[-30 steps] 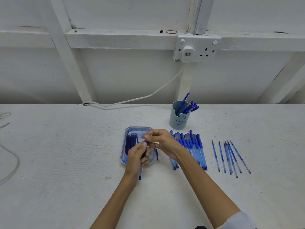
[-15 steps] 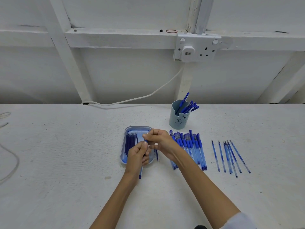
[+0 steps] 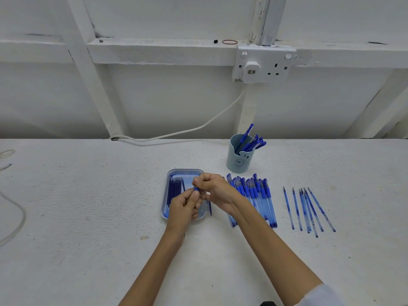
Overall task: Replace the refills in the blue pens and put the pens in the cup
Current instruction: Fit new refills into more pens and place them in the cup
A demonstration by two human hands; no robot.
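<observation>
L hand fisted round a pen over the tray; only its blue end shows, rest hidden. R hand fingers curled, pinching that end, exact grip hard to see. Tray's refills partly covered. The cup stands behind w/ pens.

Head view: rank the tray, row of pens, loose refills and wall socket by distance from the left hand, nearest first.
From the left hand, which grips a pen:
1. tray, directly beneath the hand
2. row of pens, on the table to its right
3. loose refills, further right, beyond the pens
4. wall socket, up on the back wall
</observation>
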